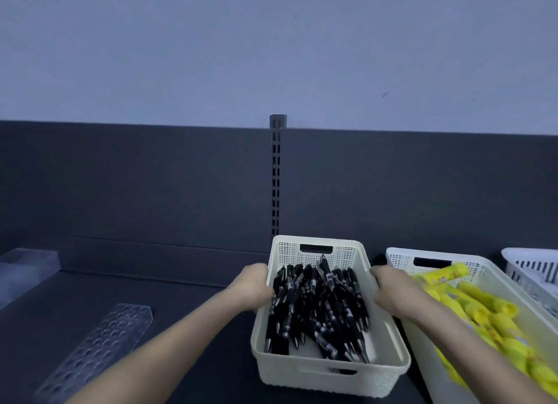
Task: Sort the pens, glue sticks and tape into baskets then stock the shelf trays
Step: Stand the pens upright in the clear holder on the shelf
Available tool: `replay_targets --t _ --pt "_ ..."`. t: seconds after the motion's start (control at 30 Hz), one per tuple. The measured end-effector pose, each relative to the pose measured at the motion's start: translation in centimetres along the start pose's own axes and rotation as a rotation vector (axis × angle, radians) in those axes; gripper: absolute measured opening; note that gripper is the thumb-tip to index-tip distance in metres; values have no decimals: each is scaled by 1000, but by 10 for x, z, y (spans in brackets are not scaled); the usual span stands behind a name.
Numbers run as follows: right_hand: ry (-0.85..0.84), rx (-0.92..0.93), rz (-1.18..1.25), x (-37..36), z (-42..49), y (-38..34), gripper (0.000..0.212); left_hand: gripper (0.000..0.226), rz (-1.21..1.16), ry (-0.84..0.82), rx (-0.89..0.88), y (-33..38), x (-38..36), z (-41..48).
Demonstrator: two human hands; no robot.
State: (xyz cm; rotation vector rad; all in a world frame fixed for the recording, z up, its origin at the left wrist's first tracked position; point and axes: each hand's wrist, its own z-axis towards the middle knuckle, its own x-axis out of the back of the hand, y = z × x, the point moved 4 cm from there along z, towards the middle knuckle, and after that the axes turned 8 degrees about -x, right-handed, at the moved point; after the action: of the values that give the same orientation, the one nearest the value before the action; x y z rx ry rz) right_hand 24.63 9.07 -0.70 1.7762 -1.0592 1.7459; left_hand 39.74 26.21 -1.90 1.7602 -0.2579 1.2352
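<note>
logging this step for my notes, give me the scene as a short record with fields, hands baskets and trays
left hand: grips left rim of pen basket
right hand: grips its right rim
pen basket: white, full of black pens; resting or lifted, cannot tell
glue stick basket: white, just right of it, holds yellow glue sticks
third basket: far right, cut off
holed clear tray: left on dark shelf, no pens in it

Left grip [255,286] and right grip [389,295] are bare, as are the 2 forearms [169,331].
</note>
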Motion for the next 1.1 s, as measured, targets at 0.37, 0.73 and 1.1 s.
replay_targets --t 0.37,0.73,1.1 --pt "102 101 192 -12 -23 -102 24 22 -87 94 -60 -97 83 -19" --pt "-4 -119 347 -85 -66 -225 36 19 -145 67 -97 -228 106 -36" --pt "125 -266 320 -160 -74 -220 53 2 68 51 -116 -254 51 -53"
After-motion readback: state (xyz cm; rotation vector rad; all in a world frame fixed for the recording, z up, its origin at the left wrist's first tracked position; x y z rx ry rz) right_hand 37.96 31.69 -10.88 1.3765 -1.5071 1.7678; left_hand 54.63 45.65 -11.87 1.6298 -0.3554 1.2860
